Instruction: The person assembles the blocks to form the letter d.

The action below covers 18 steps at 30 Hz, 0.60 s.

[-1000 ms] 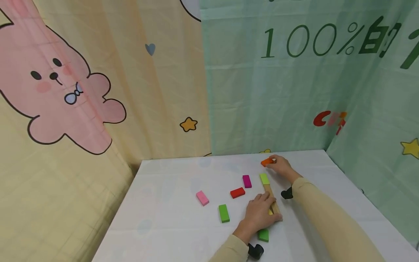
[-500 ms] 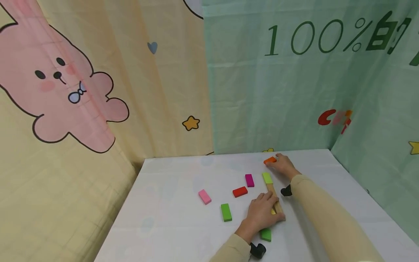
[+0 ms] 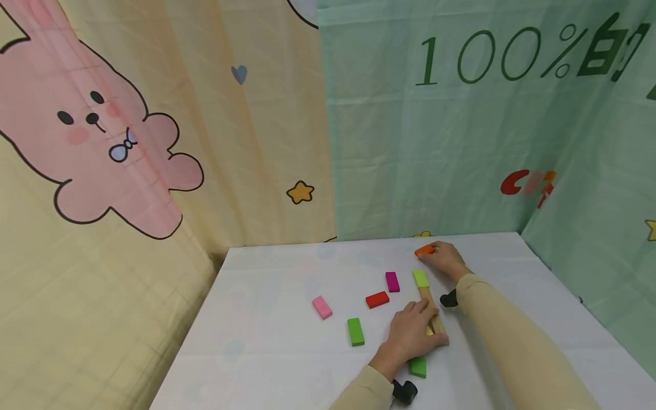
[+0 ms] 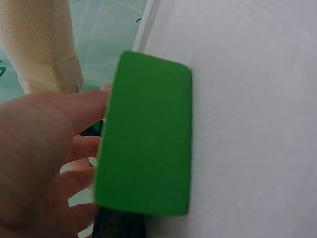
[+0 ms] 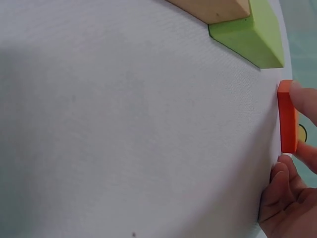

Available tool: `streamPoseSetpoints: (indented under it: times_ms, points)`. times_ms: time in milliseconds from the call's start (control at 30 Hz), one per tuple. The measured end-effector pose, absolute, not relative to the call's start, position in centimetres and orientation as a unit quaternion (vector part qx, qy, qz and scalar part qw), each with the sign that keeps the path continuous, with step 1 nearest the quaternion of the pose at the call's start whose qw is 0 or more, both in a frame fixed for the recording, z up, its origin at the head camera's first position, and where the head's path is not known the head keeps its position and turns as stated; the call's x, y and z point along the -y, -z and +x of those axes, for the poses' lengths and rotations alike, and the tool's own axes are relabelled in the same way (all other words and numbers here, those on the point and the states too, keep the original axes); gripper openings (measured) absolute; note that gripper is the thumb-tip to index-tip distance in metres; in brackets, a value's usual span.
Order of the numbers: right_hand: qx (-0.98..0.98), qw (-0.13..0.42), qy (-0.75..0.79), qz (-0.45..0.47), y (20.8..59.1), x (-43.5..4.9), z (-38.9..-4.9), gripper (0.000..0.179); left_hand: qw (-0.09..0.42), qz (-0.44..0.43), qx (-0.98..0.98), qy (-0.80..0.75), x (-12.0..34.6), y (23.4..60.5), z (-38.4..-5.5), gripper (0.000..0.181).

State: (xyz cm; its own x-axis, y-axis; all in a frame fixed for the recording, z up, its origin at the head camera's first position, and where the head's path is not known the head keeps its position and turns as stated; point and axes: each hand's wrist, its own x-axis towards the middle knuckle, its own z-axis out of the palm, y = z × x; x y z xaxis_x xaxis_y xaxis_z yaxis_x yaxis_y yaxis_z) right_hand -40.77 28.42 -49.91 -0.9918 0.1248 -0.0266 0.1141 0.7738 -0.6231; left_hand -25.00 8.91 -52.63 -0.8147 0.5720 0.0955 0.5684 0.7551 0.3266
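Note:
At the table's far right, my right hand (image 3: 447, 260) pinches an orange block (image 3: 423, 250) between thumb and fingers; the right wrist view shows the orange block (image 5: 288, 119) low over the white surface. My left hand (image 3: 410, 333) reaches over a row of blocks, its thumb at the near end of a plain wooden block (image 3: 438, 324), fingers farther along it. A bit of yellow block (image 3: 429, 330) peeks out beneath that hand. A lime block (image 3: 421, 278) touches the wooden row's far end. Under the left wrist lies a green block (image 3: 417, 368), large in the left wrist view.
Left of the row lie a magenta block (image 3: 392, 282), a red block (image 3: 377, 299), a pink block (image 3: 322, 307) and another green block (image 3: 356, 332). The white table (image 3: 246, 341) backs onto printed curtains (image 3: 410, 142). Each wrist wears a black camera (image 3: 405, 392).
The head view has shifted slightly, moving the scene a little to the right in the frame. Both hands keep nearly the same place among the blocks, the right still pinching the orange block.

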Motion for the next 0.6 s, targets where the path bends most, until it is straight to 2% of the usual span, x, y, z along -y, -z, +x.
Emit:
streamPoseSetpoints:
  times_ms: [600]
  points:
    - [0.914,0.033,-0.397,-0.078,51.3,-28.7,-41.5,0.073,-0.011,0.304,-0.938,-0.166,-8.7,52.2,-24.6,0.058]
